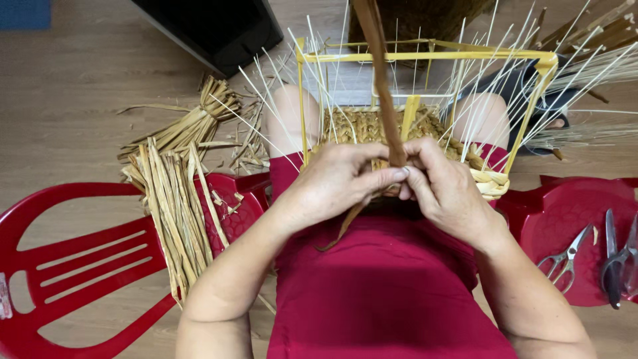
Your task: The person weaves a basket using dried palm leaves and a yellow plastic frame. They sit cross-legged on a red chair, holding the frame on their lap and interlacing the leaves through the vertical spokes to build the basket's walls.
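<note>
looking down from the head cam, i've got both hands meeting at the near edge of a half-woven basket (372, 126) sitting on my lap. my left hand (335, 183) and right hand (445, 189) are both pinched shut on one flat brown dried-leaf strand (382, 80), thumbs and fingertips pressed together right where it meets the weave. the strand runs straight up out of frame, and a loose tail curls down onto my red skirt. the basket is chunky braided straw built inside a yellow square frame (425, 54), with thin pale spokes (478, 86) fanning out all round and kinda blocking the far side. off to my left, a bundle of flat dry straw strips (173, 206) lies across a red plastic chair (80, 259). on my right, scissors (565, 259) and pliers (615, 259) sit on a red stool (565, 206).
</note>
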